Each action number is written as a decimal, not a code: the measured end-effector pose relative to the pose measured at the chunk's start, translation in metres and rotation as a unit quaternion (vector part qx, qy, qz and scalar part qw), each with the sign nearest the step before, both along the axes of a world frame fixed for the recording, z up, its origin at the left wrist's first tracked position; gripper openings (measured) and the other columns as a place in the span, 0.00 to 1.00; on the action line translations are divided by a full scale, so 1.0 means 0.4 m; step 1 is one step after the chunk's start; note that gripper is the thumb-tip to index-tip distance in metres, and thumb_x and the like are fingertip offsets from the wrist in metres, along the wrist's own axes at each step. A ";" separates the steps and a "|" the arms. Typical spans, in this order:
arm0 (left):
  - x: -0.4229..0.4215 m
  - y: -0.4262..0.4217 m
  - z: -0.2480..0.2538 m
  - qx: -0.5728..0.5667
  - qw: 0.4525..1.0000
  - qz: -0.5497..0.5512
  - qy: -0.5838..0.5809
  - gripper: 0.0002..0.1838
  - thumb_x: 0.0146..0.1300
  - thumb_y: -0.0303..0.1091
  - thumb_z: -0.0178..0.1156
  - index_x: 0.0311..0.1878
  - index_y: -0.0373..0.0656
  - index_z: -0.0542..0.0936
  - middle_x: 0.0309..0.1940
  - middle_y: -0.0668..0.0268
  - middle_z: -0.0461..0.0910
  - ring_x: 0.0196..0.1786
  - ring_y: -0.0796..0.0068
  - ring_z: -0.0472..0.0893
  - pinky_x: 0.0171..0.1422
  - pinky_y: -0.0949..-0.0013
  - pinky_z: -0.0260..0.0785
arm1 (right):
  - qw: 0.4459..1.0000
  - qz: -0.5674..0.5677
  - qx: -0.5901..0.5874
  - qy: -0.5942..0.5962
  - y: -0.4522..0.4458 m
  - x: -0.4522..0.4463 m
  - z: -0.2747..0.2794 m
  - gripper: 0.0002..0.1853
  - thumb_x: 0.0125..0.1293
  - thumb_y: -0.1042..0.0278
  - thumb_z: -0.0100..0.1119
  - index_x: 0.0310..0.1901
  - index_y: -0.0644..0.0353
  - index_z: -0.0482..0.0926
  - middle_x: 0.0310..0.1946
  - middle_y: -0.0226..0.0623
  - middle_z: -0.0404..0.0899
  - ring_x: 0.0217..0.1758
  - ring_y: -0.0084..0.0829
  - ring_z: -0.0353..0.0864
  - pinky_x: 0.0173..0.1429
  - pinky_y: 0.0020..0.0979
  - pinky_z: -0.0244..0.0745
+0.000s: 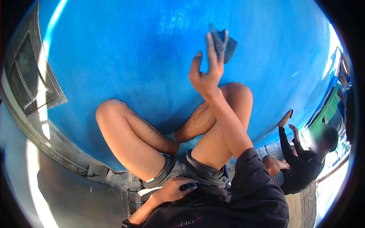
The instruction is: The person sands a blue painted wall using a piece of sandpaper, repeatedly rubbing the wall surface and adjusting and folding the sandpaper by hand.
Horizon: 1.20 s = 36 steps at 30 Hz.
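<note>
My right hand (208,72) is raised in front of the blue surface (133,49), its arm reaching up over my right thigh. Between its outstretched fingers is a dark folded piece of sandpaper (230,49), somewhat blurred; the thumb is spread away from it and its tip is dark. Down at my lap, my left hand (173,191) rests against my shorts (178,169) with curled fingers. Something dark (187,186) shows at those fingers, too unclear to name.
My bent knees (237,91) are close to the blue surface. A dark framed panel (28,72) stands at the left. To the right, another person (304,167) sits with hands raised toward the same surface. Behind that person is a green object (325,108).
</note>
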<state>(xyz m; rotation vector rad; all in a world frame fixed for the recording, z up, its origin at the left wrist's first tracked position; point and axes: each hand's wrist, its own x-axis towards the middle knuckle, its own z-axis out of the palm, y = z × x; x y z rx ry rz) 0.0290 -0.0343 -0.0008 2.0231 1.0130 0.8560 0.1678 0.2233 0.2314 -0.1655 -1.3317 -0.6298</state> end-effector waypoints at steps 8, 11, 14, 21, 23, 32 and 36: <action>0.002 0.003 -0.006 0.016 1.000 -0.001 -0.012 0.15 0.65 0.33 0.72 0.52 0.37 0.87 0.44 0.51 0.88 0.47 0.54 0.88 0.53 0.59 0.80 | 0.997 -0.017 0.063 -0.036 0.030 0.006 0.038 0.34 0.56 0.86 0.58 0.68 0.57 0.78 0.72 0.66 0.66 0.64 0.57 0.81 0.60 0.38 0.81; 0.000 0.003 -0.007 0.031 0.999 -0.009 -0.033 0.13 0.66 0.32 0.70 0.51 0.37 0.87 0.44 0.53 0.88 0.46 0.53 0.88 0.53 0.59 0.80 | 0.980 -0.092 0.125 -0.122 0.019 0.010 0.079 0.39 0.51 0.82 0.64 0.65 0.31 0.83 0.77 0.63 0.59 0.64 0.55 0.82 0.54 0.39 0.87; 0.001 0.004 -0.009 0.038 0.998 -0.022 -0.044 0.11 0.66 0.31 0.70 0.50 0.38 0.88 0.44 0.54 0.89 0.46 0.54 0.87 0.53 0.59 0.80 | 0.976 -0.160 0.109 -0.105 0.048 0.039 0.129 0.40 0.53 0.81 0.64 0.67 0.31 0.81 0.78 0.64 0.56 0.63 0.55 0.83 0.54 0.41 0.87; 0.005 0.004 -0.007 0.065 0.997 -0.012 -0.041 0.11 0.66 0.30 0.71 0.49 0.38 0.89 0.42 0.54 0.89 0.44 0.57 0.88 0.49 0.61 0.81 | 0.961 -0.088 0.249 -0.083 0.118 0.080 0.206 0.36 0.62 0.84 0.61 0.74 0.72 0.64 0.70 0.70 0.67 0.80 0.69 0.57 0.73 0.54 0.69; 0.005 0.006 -0.015 0.066 0.997 -0.013 -0.039 0.11 0.66 0.30 0.71 0.49 0.38 0.89 0.42 0.54 0.89 0.44 0.57 0.88 0.50 0.60 0.81 | 0.973 -0.003 0.231 0.016 0.127 0.080 0.206 0.35 0.62 0.85 0.60 0.72 0.75 0.64 0.69 0.69 0.68 0.81 0.68 0.56 0.73 0.52 0.69; -0.002 0.002 -0.022 0.075 0.997 -0.021 -0.022 0.11 0.65 0.31 0.71 0.49 0.39 0.89 0.43 0.55 0.89 0.44 0.56 0.88 0.51 0.60 0.81 | 0.962 -0.150 0.209 0.095 0.070 0.089 0.175 0.31 0.55 0.90 0.54 0.65 0.75 0.76 0.50 0.61 0.82 0.58 0.59 0.81 0.71 0.47 0.70; 0.001 0.005 -0.023 0.055 0.998 -0.013 -0.002 0.11 0.65 0.31 0.71 0.49 0.40 0.89 0.43 0.55 0.89 0.44 0.57 0.88 0.51 0.60 0.81 | 0.962 -0.122 0.192 0.150 0.089 0.101 0.161 0.29 0.60 0.88 0.54 0.66 0.78 0.74 0.57 0.63 0.80 0.61 0.58 0.79 0.70 0.43 0.72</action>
